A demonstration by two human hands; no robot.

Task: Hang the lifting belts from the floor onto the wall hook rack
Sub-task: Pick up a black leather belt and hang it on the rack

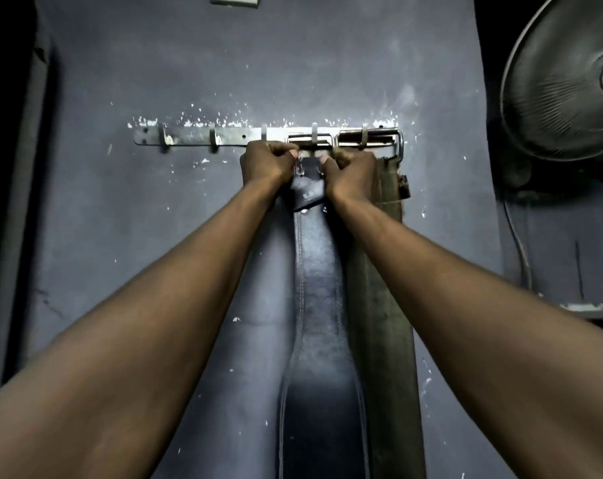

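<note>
A metal hook rack [196, 136] is screwed to the grey wall, with several hooks along it. A black leather lifting belt [319, 305] hangs straight down below the rack's middle-right. Its buckle end sits at a hook, between my fists. My left hand [267, 164] grips the top of the black belt from the left. My right hand [350, 172] grips it from the right. An olive-brown belt [383, 288] hangs beside it on the right, its steel buckle [398, 145] looped over the rightmost hook.
Two bare hooks stand on the rack's left part [163, 140]. A wall fan [566, 77] is mounted at the upper right, with a cable and a shelf edge [583, 307] below it. A dark frame runs down the left edge.
</note>
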